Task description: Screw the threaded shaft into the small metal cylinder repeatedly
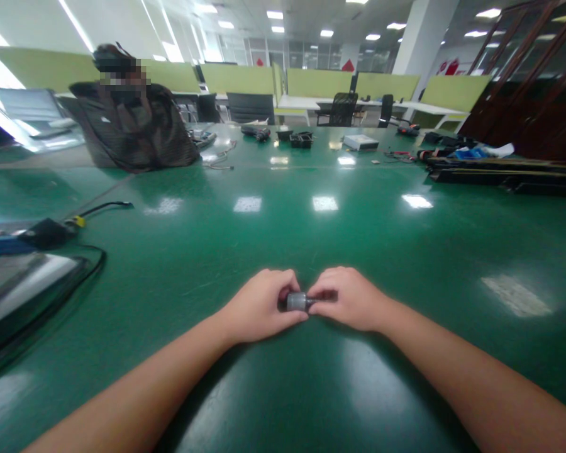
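A small cylinder [296, 301], grey in the middle and dark toward its left end, lies sideways between my two hands just over the green table [273, 242]. My left hand [264, 305] is curled around its left part, the thumb along the near side and the fingers on the far side. With fingers and thumb pinched, my right hand [346, 299] grips the narrow dark part at its right end. Fingers cover both ends, and the picture is too soft to tell what kind of item it is.
At the left edge lie a flat device [23, 283] and a black cable [92, 267]. A large dark bag [132, 129] stands at the back left. Farther back are small black items [302, 139], a white box [360, 143] and, at right, long dark strips [504, 173].
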### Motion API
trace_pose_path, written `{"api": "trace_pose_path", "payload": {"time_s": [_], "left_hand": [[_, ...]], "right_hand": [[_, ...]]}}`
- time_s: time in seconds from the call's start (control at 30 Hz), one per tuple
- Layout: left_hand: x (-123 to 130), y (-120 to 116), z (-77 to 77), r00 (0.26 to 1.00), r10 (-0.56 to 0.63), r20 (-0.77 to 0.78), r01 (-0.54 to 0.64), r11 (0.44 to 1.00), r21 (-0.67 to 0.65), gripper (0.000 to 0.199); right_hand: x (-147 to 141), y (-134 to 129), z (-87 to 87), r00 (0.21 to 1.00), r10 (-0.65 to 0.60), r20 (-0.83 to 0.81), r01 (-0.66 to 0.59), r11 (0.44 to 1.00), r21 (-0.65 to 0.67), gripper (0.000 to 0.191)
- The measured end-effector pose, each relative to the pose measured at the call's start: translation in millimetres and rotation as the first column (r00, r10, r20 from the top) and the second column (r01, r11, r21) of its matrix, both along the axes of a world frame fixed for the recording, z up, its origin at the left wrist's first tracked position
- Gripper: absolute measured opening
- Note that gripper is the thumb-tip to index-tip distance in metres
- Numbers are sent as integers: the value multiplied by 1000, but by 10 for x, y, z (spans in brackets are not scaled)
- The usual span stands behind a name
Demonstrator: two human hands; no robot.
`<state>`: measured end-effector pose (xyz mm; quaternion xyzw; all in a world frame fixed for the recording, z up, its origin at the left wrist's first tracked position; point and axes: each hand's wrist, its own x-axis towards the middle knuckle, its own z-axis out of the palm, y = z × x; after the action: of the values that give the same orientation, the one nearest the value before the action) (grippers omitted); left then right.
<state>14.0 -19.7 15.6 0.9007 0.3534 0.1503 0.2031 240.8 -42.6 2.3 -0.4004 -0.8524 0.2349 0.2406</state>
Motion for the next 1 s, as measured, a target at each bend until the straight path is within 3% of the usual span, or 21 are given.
{"api": "trace_pose_path", "payload": {"time_s": [0.13,1.0], "left_hand": [[-5,7,12,999,-30,29,31,999,-39,27],[-20,27,0,998,-51,-30,49,998,-47,21]], "right_hand": [[32,17,-47,998,-67,-14,67,998,16,9],[59,-15,-22,999,45,-13,-44,996,72,9]]}}
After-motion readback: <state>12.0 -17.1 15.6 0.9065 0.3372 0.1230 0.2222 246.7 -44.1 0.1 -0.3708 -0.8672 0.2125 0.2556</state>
